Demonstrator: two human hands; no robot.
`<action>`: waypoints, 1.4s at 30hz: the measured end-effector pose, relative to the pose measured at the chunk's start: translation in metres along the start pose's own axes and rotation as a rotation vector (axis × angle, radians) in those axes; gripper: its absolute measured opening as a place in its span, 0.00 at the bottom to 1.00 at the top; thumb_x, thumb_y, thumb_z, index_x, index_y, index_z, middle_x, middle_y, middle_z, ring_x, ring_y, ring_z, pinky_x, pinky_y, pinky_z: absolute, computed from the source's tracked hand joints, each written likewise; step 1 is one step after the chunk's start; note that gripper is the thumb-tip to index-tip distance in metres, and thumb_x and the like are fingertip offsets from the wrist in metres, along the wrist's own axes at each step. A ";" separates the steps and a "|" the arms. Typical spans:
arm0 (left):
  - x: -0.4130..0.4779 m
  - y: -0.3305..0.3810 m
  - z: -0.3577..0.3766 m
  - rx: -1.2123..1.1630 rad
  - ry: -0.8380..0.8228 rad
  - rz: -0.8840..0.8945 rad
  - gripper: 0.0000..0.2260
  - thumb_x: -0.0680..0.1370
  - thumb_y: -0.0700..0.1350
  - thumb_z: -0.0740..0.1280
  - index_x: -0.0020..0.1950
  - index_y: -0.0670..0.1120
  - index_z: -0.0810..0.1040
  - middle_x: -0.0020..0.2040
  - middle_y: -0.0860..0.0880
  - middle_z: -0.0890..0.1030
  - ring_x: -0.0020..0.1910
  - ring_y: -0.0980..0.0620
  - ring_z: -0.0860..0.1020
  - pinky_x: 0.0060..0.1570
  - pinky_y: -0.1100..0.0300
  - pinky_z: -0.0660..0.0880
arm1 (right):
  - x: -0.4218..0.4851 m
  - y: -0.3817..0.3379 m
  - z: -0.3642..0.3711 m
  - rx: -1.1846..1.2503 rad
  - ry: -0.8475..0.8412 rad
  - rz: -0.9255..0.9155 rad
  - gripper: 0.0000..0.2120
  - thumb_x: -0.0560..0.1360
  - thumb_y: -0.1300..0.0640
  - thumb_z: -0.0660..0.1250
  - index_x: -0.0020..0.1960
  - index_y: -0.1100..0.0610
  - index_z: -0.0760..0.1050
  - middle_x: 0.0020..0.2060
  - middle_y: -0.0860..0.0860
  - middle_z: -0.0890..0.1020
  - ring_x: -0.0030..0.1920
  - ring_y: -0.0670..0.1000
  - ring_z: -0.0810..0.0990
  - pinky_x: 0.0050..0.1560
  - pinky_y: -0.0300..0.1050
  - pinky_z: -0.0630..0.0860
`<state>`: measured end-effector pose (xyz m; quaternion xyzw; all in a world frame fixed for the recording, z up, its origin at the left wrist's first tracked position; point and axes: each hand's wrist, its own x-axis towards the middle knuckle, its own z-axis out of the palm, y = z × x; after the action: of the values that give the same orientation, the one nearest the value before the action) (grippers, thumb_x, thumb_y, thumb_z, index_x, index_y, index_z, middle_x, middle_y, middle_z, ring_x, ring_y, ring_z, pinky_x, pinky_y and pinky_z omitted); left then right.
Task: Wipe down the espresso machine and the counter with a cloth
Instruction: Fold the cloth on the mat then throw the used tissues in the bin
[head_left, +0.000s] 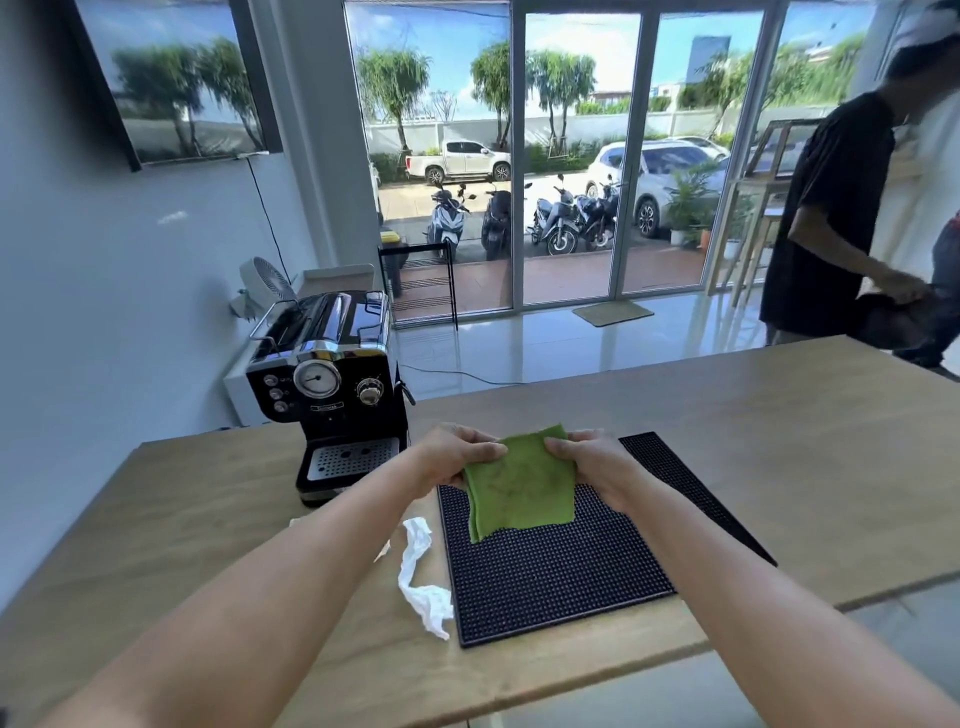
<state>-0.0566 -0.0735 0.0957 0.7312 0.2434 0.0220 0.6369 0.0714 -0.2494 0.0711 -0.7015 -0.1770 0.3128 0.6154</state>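
Both hands are gripping the green cloth (521, 480) at center frame, held up in the air over the black rubber bar mat (561, 566). The left hand (451, 457) is pinching the cloth's upper left edge, the right hand (597, 467) is pinching the upper right edge, fingers closed on the fabric on both sides. The hands are close together with only the cloth's width between them. The cloth is hanging down flat, looking folded, with faint dark smudges on its face.

The espresso machine (332, 384) is sitting at left of center on the wooden counter (805, 467), just beside the left hand and slightly behind it, not touched by the cloth. A crumpled white tissue (423, 577) is lying on the counter just left of the mat, touching or nearly touching its edge.

Progress judgement: looks like an early or in-between step, with the cloth being spread or refolded rather than wiping anything. Can't tell whether any surface is already wiped; the smudges on the cloth hint at some use but that is a guess. Machine and counter both likely remaining. Mat and tissue are probably needing moving for the counter pass.

Another person in a black shirt (831, 208) is standing at right edge of frame, behind the counter.
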 end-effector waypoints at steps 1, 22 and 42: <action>-0.003 -0.007 -0.001 0.025 -0.031 -0.005 0.08 0.72 0.44 0.74 0.50 0.45 0.82 0.41 0.47 0.83 0.37 0.53 0.81 0.36 0.61 0.79 | -0.001 0.005 0.001 -0.030 -0.001 0.005 0.10 0.75 0.57 0.71 0.55 0.59 0.81 0.50 0.55 0.85 0.52 0.56 0.84 0.58 0.56 0.79; -0.002 -0.123 0.049 0.248 0.239 -0.326 0.06 0.71 0.45 0.73 0.46 0.49 0.79 0.34 0.50 0.79 0.29 0.55 0.78 0.26 0.64 0.72 | -0.001 0.116 0.002 -0.585 0.219 0.065 0.04 0.75 0.54 0.69 0.47 0.54 0.81 0.40 0.50 0.83 0.43 0.54 0.81 0.42 0.45 0.76; -0.094 -0.171 -0.101 0.937 0.718 -0.532 0.26 0.75 0.50 0.62 0.71 0.60 0.59 0.71 0.47 0.61 0.68 0.42 0.61 0.63 0.40 0.64 | 0.006 0.102 0.149 -1.378 -0.556 -0.338 0.45 0.69 0.40 0.71 0.78 0.37 0.48 0.79 0.47 0.40 0.78 0.49 0.38 0.73 0.62 0.49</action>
<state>-0.2298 -0.0045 -0.0209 0.7934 0.5981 -0.0019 0.1130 -0.0361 -0.1518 -0.0364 -0.7859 -0.5856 0.1982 0.0108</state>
